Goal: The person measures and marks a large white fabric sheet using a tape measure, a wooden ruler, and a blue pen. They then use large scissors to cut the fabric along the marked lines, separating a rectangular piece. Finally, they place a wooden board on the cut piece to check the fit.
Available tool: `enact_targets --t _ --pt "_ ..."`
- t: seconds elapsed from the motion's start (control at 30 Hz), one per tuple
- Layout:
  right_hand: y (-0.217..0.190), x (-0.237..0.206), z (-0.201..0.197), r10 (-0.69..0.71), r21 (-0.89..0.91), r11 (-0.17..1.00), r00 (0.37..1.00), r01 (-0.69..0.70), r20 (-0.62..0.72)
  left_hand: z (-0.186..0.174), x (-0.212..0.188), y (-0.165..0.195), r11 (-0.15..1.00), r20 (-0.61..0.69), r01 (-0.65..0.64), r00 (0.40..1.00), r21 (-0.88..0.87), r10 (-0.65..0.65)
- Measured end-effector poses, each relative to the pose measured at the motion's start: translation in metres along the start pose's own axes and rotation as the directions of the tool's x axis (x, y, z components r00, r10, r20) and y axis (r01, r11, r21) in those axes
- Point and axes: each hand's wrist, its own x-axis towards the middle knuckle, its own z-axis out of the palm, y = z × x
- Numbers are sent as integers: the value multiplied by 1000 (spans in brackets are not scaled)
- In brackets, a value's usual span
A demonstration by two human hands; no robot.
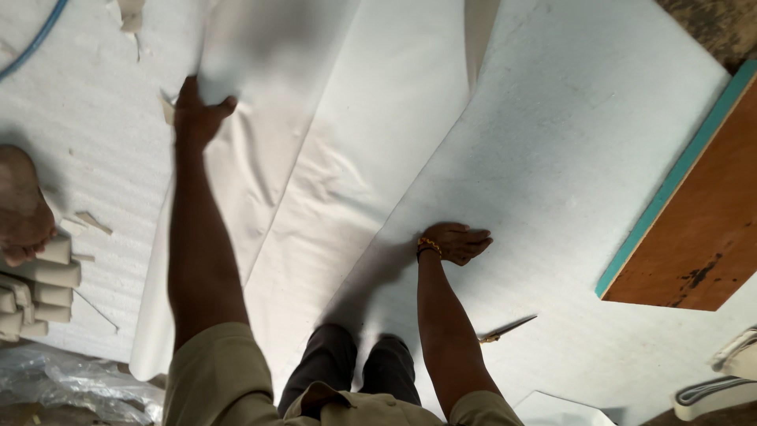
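Sheet [331,158] spread on floor; scissors [506,328] right of right hand [461,241]; board [694,229] far right; foam blocks [39,296] far left.

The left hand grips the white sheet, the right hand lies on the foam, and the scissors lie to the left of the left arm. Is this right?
Not quite: in the head view the scissors lie beside the right arm, on the foam. The left hand grips the white sheet; the right hand lies on the foam.

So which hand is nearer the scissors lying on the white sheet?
Right. The right hand rests flat on the sheet just up-left of the scissors; the left hand grips the white fabric far across.
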Motion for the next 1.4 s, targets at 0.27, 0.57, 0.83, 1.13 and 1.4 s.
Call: enact_targets --t 0.27,0.57,0.83,1.13,1.4 --pt "-2 7 4 14 -4 1000 1000 -14 -21 39 -20 -2 900 -249 95 968 425 15" --pt "5 12 14 1 -4 1000 999 -1 -38 143 -112 19 727 -228 -94 916 680 331" --pt "8 20 22 -1 98 995 981 20 -195 268 -272 46 772 256 -452 891 447 374" --pt "21 47 7 -36 202 978 997 50 -74 266 -228 15 753 68 -552 820 359 568" --pt "47 66 9 -58 281 958 998 55 1 143 -166 -50 930 -407 -357 865 -88 294"
